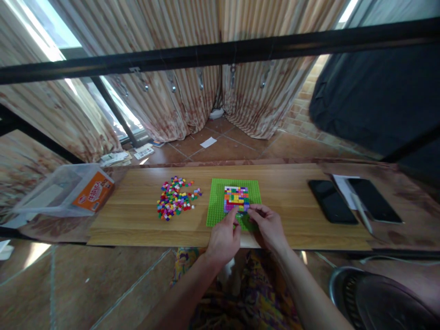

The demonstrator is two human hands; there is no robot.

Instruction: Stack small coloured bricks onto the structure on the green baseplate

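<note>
A green studded baseplate [215, 201] lies on the wooden board, with a block of small multicoloured bricks [236, 197] pressed onto its middle. My left hand [225, 236] is at the plate's front edge. Its index finger stretches to the lower edge of the brick block, the thumb apart from it, and I see nothing held. At the block's lower right corner, my right hand [270, 224] has thumb and fingertips drawn together in a pinch. Whatever is between those fingertips is too small to make out. Left of the plate lies a loose pile of coloured bricks [173, 199].
The wooden board [288, 183] spans the low table. At its left end stands a clear plastic bin [65, 197] with an orange label. Two dark phones [332, 201], a white paper and a pen [362, 215] lie at right. A round stool [378, 298] is at lower right.
</note>
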